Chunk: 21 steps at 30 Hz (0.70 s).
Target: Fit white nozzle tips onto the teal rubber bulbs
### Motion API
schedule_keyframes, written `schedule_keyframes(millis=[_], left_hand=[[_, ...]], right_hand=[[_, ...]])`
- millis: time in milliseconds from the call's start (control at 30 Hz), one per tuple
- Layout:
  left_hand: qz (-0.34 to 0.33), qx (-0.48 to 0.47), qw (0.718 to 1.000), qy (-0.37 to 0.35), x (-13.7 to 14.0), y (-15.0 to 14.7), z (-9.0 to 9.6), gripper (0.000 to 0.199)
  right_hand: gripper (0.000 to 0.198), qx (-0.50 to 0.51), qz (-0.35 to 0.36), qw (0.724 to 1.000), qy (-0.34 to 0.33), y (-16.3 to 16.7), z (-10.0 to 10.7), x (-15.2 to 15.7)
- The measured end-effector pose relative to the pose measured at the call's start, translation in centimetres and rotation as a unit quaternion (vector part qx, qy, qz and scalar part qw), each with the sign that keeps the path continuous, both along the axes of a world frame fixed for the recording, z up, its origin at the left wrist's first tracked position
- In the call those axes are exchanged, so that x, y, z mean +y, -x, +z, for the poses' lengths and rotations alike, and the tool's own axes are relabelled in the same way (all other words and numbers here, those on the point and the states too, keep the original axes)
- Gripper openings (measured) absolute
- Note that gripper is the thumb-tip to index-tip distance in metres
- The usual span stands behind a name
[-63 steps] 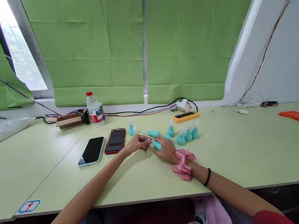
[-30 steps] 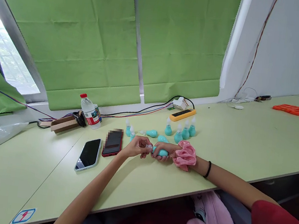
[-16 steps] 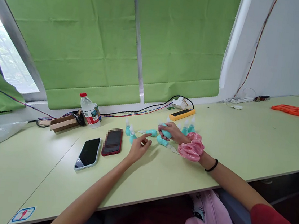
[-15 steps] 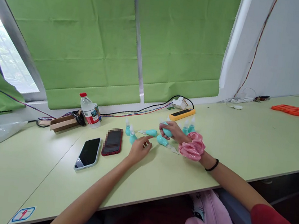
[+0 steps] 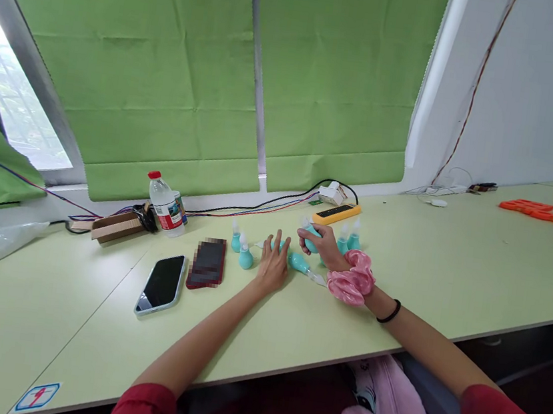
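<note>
My right hand [image 5: 325, 243], a pink scrunchie at its wrist, is closed around a teal bulb nasal aspirator [image 5: 311, 239] whose clear tip points up. My left hand [image 5: 274, 265] reaches over another aspirator lying on its side, fingers spread and partly covering its teal bulb. Between the hands lies a further aspirator [image 5: 298, 262], its clear nozzle toward the right wrist. To the left of my left hand two aspirators stand upright, the nearer one [image 5: 245, 257] close to the fingers. More upright aspirators [image 5: 354, 239] stand behind my right wrist.
Left of the hands are a red-edged phone [image 5: 207, 264] and a pale-cased phone [image 5: 161, 285]. Behind them stand a red-capped bottle [image 5: 166, 205] and an open cardboard box [image 5: 117, 226]. A yellow power strip [image 5: 337, 214] and cables run along the back; orange parts [image 5: 533, 210] lie far right.
My left hand has moved right and forward, from beside the lying aspirator to over it, with fingers spreading. My right hand still holds its aspirator, now with the clear tip more visible.
</note>
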State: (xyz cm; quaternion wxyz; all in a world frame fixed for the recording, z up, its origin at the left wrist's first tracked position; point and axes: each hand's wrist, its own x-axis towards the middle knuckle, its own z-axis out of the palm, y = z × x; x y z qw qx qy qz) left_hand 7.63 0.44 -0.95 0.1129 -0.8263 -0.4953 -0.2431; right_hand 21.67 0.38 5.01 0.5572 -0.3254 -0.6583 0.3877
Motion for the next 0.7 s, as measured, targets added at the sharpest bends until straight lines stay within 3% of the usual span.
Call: schedule_keyframes(millis=[133, 300, 400, 567, 700], left_hand=[[0.077, 0.003, 0.995, 0.057, 1.2, 0.4, -0.8, 0.066], [0.022, 0.020, 0.992, 0.124, 1.5, 0.8, -0.8, 0.064], [0.020, 0.040, 0.993, 0.110, 1.3, 1.0, -0.4, 0.071], [0.139, 0.085, 0.986, 0.034, 0.5, 0.6, -0.3, 0.068], [0.175, 0.104, 0.978, 0.048, 0.3, 0.5, -0.4, 0.060]], right_hand=[[0.032, -0.003, -0.033, 0.999, -0.014, 0.1, 0.0, -0.2], [0.029, -0.024, -0.047, 0.998, -0.037, 0.3, -0.6, 0.2], [0.028, -0.053, -0.042, 0.996, -0.052, 0.6, -1.5, 0.6], [0.031, -0.119, -0.050, 0.988, -0.082, 1.1, -2.7, 0.8], [0.031, -0.155, -0.063, 0.980, -0.104, 1.2, -3.0, 0.5]])
